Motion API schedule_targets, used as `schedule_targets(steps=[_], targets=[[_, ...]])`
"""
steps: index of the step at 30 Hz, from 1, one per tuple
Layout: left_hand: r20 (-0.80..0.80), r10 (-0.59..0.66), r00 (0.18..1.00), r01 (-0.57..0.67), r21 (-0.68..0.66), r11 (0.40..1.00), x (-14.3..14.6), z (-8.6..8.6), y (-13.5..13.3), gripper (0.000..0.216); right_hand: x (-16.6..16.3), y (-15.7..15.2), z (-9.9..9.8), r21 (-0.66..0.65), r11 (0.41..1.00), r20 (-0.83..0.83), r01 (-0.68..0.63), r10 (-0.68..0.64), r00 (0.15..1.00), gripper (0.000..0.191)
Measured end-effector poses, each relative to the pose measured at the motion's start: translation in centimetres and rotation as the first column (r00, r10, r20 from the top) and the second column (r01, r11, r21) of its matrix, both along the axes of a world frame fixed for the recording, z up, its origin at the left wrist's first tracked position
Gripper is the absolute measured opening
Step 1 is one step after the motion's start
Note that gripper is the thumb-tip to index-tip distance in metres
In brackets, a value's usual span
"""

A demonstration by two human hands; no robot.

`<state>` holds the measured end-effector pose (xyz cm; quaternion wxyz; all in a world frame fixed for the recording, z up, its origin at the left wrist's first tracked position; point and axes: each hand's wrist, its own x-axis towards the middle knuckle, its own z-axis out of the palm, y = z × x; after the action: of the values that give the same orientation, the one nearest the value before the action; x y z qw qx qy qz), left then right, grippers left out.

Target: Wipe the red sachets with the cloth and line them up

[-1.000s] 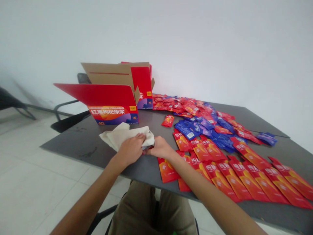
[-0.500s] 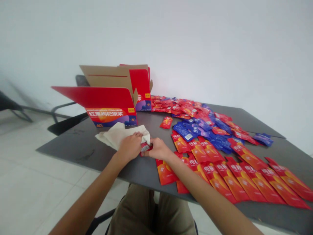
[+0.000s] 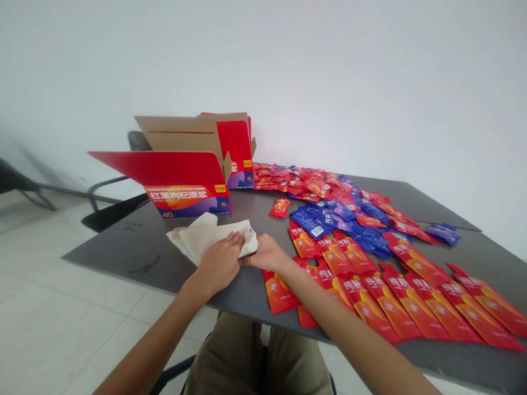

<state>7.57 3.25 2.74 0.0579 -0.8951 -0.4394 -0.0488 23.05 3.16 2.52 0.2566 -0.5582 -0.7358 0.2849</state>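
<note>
My left hand [image 3: 220, 263] is closed on a white cloth [image 3: 206, 235], which is bunched over the table's front part. Against it, my right hand [image 3: 264, 253] has its fingers curled in at the cloth's right end. The red pouch that showed between the hands half a second ago is now covered by the cloth and fingers. To the right of my hands, several red pouches [image 3: 366, 299] lie flat in overlapping rows. A single red pouch [image 3: 279, 208] lies apart, beyond my right hand.
An open red and blue carton [image 3: 187, 198] stands at the left of the grey table [image 3: 164, 263], with a second carton [image 3: 241, 148] behind it. A loose heap of red and blue pouches [image 3: 325, 189] spreads across the back. Chairs [image 3: 115, 211] stand at left.
The cloth has been drawn over the red pouch, whose printed back was visible before. My hands have moved closer together.
</note>
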Motion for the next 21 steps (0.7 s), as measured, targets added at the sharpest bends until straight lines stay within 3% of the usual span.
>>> schedule_targets(steps=[3,8,15,21], targets=[[0.024,-0.024,0.999,0.024,0.020,1.000,-0.1,-0.2,-0.9,0.058,0.0,0.0,-0.1,0.024,1.000,-0.003,-0.013,0.013,1.000,0.023],[0.001,0.086,0.996,-0.086,-0.019,0.996,0.3,0.7,1.2,0.050,0.0,0.0,0.2,-0.020,1.000,0.005,0.018,-0.017,1.000,0.026],[0.015,-0.023,1.000,0.022,0.032,0.999,-0.1,-0.2,-1.2,0.056,0.0,-0.2,0.2,0.001,1.000,0.008,-0.001,0.001,1.000,0.023],[-0.016,0.081,0.997,-0.081,-0.010,0.997,0.2,0.6,1.6,0.051,0.1,0.2,-0.2,-0.025,1.000,-0.021,0.016,-0.017,1.000,0.026]])
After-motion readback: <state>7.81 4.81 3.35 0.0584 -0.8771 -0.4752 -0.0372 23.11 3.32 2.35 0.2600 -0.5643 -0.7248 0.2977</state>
